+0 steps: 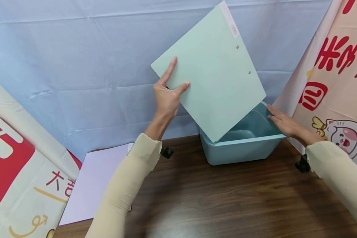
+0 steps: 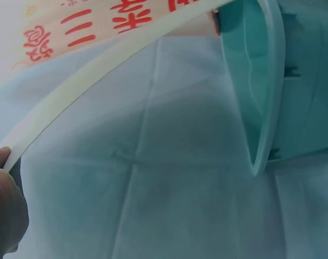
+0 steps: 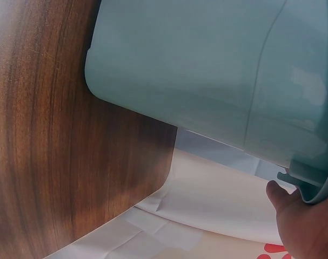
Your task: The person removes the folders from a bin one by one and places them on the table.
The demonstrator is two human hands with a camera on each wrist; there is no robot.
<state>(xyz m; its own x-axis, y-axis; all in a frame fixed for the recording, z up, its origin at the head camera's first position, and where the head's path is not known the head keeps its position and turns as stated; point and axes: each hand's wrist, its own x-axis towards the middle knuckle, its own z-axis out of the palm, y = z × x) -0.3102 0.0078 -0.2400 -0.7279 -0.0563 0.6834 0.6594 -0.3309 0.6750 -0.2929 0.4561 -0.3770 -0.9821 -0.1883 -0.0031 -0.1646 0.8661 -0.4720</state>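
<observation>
My left hand [image 1: 168,96] holds a light green file folder [image 1: 214,76] by its left edge, thumb and index finger lying along its face. The folder is tilted, with two small rivets and a white label strip on its right edge. Its lowest corner reaches the near left rim of a blue-green plastic bin [image 1: 241,152]. In the left wrist view the folder [image 2: 82,81] shows only as a thin, bowed edge. At the bin's right rim, my right hand [image 1: 285,124] grips with fingers over the edge; the thumb [image 3: 280,195] is outside, below the lip.
A lilac folder [image 1: 92,181] lies on the dark wood table [image 1: 226,198] at the left. Behind the table hangs a pale blue cloth [image 1: 77,66]. Printed cloths with red characters stand at the left [image 1: 32,178] and right [image 1: 339,82].
</observation>
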